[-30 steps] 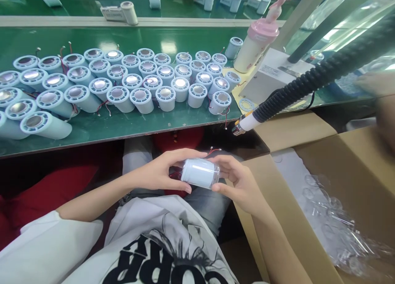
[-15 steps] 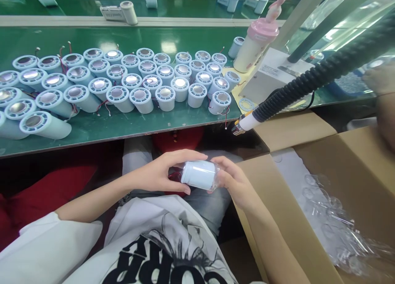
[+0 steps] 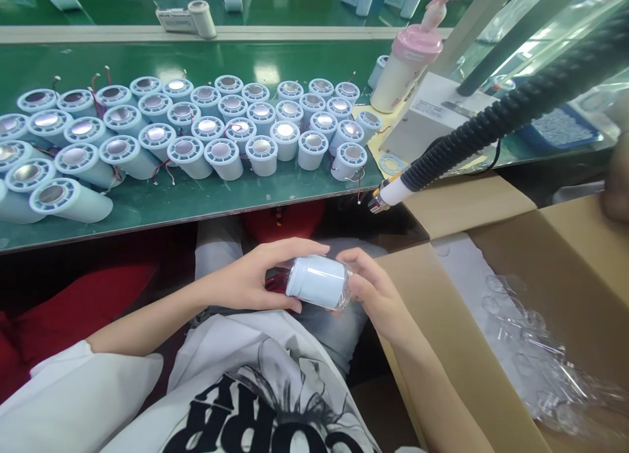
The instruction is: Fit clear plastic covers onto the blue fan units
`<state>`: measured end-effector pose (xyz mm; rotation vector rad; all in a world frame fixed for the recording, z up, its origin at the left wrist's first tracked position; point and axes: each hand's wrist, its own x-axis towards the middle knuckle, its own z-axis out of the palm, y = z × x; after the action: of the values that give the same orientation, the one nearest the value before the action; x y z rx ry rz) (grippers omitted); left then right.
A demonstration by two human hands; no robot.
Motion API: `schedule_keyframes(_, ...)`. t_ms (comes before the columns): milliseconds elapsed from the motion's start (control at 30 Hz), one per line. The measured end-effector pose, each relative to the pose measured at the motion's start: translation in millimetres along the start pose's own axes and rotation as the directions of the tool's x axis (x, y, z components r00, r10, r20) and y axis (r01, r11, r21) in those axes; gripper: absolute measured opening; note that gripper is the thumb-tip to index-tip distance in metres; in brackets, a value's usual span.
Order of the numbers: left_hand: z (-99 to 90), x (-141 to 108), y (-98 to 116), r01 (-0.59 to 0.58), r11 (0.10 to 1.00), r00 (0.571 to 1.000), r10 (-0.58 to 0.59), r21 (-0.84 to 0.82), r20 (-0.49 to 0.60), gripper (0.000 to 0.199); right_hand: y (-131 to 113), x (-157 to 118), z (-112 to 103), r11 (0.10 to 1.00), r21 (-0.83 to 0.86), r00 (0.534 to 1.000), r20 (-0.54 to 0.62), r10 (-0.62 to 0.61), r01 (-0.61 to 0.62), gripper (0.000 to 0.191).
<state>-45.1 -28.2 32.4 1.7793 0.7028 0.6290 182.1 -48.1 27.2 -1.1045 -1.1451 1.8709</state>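
Above my lap, a light blue cylinder [image 3: 317, 281] lies on its side between my hands. My left hand [image 3: 253, 273] is closed round its left end, thumb below and fingers over the top. A clear plastic cover [image 3: 346, 294] surrounds the cylinder and shows past its right end. My right hand [image 3: 377, 289] pinches the cover there with thumb and fingers; its lower fingers are partly hidden. In front, several similar light blue cylinders [image 3: 225, 158] stand in rows on the green bench, with metal discs on top and thin red wires on some.
An open cardboard box [image 3: 417, 302] at my right holds several clear plastic covers [image 3: 540, 341]. A black flexible hose [image 3: 457, 135] slants over the bench edge. Behind it stand a pink-lidded cup [image 3: 405, 66] and a blue tray [image 3: 565, 128]. Another person's blurred arm [image 3: 616, 177] is at far right.
The cylinder and its cover have shifted very slightly downward in my hands. At far right, the other person's hand has moved away from the blue tray, which now shows more.
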Motion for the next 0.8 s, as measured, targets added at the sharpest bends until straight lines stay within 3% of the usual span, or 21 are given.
schedule_keyframes(533,0.6,-3.9,2.3,-0.067,0.997,0.997,0.068,0.034,-0.029,0.071,-9.8,-7.8,5.7,0.984,-0.115,0.990,-0.020,-0.140,0.137,0.024)
schedule_keyframes(667,-4.8,-7.3,1.4,0.004,0.998,0.988,-0.015,-0.067,-0.154,0.065,-7.9,-10.7,-4.5,0.984,-0.079,0.973,-0.156,-0.168,0.158,0.026)
schedule_keyframes(800,-16.9,-13.2,-6.5,0.114,0.985,0.920,-0.153,-0.127,-0.361,0.054,-7.4,-20.2,-21.2,0.979,-0.042,0.935,-0.289,-0.205,0.201,0.029)
